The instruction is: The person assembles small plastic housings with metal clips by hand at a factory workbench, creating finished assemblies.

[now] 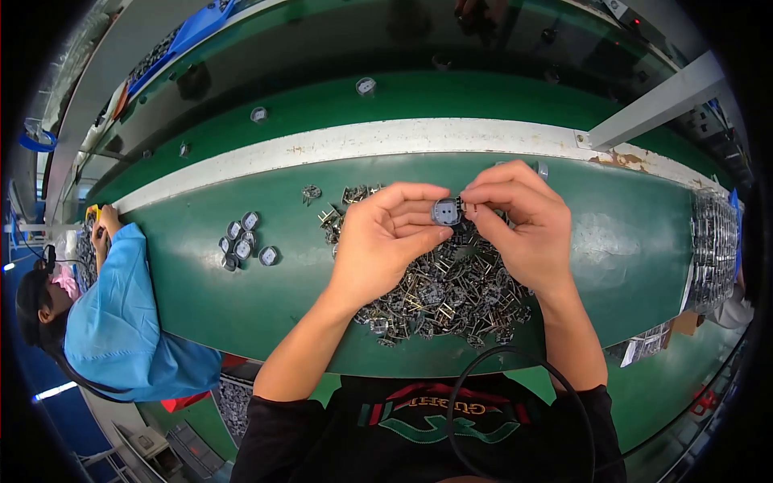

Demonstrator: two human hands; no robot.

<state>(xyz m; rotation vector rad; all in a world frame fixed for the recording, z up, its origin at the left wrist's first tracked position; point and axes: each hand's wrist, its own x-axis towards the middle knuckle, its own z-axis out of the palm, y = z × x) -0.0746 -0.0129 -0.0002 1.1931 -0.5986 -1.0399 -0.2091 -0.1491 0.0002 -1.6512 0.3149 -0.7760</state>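
Note:
Above a heap of small dark parts with metal pins [439, 294], my two hands meet at chest height. Between the fingertips and thumb of my left hand [377, 241] is a grey round socket housing [445, 212] with two dark holes in its face. My right hand [522, 221] pinches a small dark part with metal pins [462, 206] against the housing's right edge. How far that part sits in the housing is hidden by my fingers. To the left on the bench lies a group of several grey round housings [245, 239].
A green workbench [193, 298] carries all this, with a white rail [322, 145] along its far side. Beyond it, a green conveyor belt bears spaced housings [365, 86]. Stacked trays [713, 249] stand at right. A co-worker in blue [113, 314] sits at left. A black cable [515, 350] loops near my chest.

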